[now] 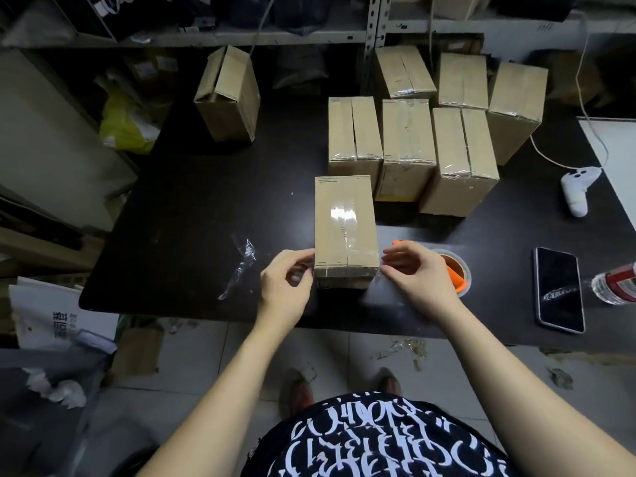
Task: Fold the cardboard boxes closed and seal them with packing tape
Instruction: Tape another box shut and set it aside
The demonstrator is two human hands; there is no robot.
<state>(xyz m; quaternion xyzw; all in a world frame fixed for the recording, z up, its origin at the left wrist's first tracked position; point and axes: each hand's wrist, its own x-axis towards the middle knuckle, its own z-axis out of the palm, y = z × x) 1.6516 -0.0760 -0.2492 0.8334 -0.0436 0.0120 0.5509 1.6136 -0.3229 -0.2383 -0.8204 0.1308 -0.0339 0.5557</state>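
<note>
Dark tabletop (192, 208) carries the work: the near box (344, 228) lies flat close to the front edge, flaps shut, with clear tape glinting along its top seam and a band across its near end. The left hand (285, 287) has curled fingers, its tips touching the box's left near corner. The right hand (418, 275) mirrors it just beside the right corner, thumb and forefinger drawn close. Whether either pinches a tape end or only presses it down, I cannot tell, since the film is transparent. Judging from this, the side tabs are the weak point: uneven pressure could wrinkle them, stick them to the fingers, or push the box toward the edge. The tape roll (459, 266) sits partly hidden behind the right hand and could be knocked. Beyond stand the sealed boxes (406, 146) in a cluster, and an open box (229, 94) well apart. A tape scrap (241, 266), a phone (559, 289) and a controller (576, 189) lie around, and a bottle (616, 282) is cut off at the right
</note>
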